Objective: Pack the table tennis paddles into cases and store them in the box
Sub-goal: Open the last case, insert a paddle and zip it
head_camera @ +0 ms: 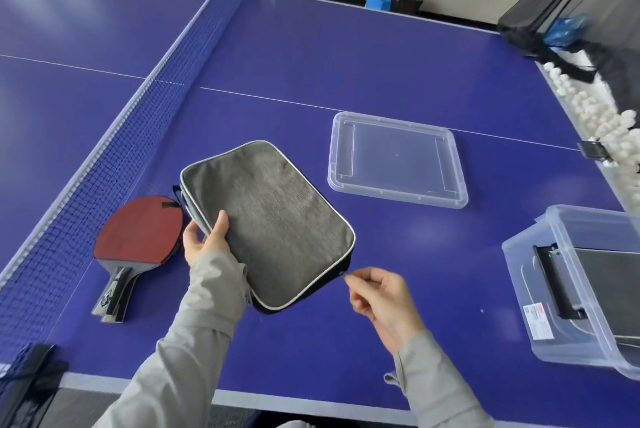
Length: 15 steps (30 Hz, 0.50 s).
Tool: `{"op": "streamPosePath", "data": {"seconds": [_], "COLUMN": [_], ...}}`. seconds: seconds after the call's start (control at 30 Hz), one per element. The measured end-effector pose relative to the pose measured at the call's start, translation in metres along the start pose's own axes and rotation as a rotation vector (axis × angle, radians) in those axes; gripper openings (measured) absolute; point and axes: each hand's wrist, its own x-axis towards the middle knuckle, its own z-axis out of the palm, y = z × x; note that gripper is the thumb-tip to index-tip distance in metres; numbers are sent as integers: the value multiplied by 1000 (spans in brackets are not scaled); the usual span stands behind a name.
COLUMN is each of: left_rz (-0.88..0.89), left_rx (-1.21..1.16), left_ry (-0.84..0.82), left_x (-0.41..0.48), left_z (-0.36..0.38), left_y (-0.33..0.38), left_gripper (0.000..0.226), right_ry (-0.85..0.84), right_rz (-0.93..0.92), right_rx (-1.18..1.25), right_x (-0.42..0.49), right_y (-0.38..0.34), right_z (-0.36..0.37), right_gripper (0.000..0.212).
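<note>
Case (273,223) gripped by left hand (204,237), right hand (381,296) pinching zip pull (343,274) at corner, paddles (135,240) beside.

paddles (138,247) on bench (346,47) left by net (145,109), case (273,220) right of them, lid (398,159) behind-right, box (585,289) far right holding a case

A table tennis hall: blue table (346,47), net (156,88), trough of white balls (588,105).
</note>
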Motion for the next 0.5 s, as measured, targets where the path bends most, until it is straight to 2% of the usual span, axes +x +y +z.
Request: {"op": "streamPosePath", "data": {"seconds": [0.17,0.27,0.37,0.5], "left_rz": [-44,-45,-70,-108], "left_rx": [-31,-44,-29,30], "left_ry": [195,205,157,133], "left_x": [-20,-33,-42,-40], "left_z": [20,33,38,32], "left_y": [-9,-8,-11,-12], "left_gripper": [49,52,52,55], "right_ry": [82,62,56,49], "right_rz": [-265,-418,-511,-507], "right_rx": [-363,-486,-508,-381], "right_x": [-15,-29,-31,-33], "right_y": [13,31,44,36], "right_z": [19,39,53,43], "right_gripper": [15,13,13,18]}}
